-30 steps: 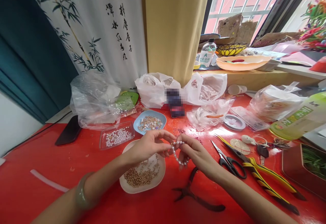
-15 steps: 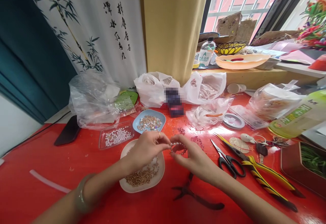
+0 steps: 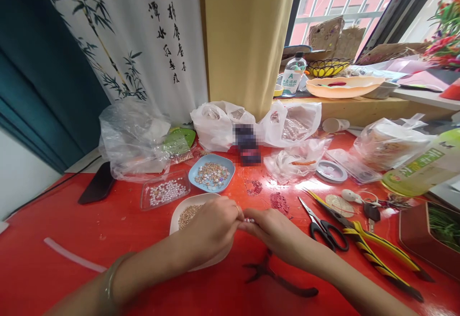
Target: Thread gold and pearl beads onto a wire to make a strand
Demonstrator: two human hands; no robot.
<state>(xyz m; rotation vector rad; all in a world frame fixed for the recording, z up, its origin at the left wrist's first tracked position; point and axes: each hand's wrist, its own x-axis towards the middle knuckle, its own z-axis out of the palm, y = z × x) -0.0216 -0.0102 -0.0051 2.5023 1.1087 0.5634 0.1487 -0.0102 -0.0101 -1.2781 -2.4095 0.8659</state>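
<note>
My left hand (image 3: pixel 213 222) and my right hand (image 3: pixel 273 229) meet fingertip to fingertip over the red table. Between them a short bit of a beaded strand (image 3: pixel 248 220) shows; the rest is hidden by my fingers. Both hands are closed in a pinch. Partly under my left hand and forearm sits a cream dish (image 3: pixel 175 217) of small gold beads (image 3: pixel 187 214). Just behind it are a blue dish (image 3: pixel 232 163) of mixed beads and stones and a clear plastic tray (image 3: pixel 144 196) of pearl-like beads.
Dark-handled pliers (image 3: pixel 266 270) lie below my right hand. Scissors (image 3: pixel 323 229) and yellow-and-black pliers (image 3: pixel 373 249) rest to the right, beside keys (image 3: pixel 371 213) and a planter box (image 3: pixel 413 229). Plastic bags (image 3: pixel 287 126) line the back; a phone (image 3: pixel 96 184) lies at left.
My hands have drawn closer and turned over, with the fingers closing round the strand. The curved loop of beads seen before is now mostly covered.
</note>
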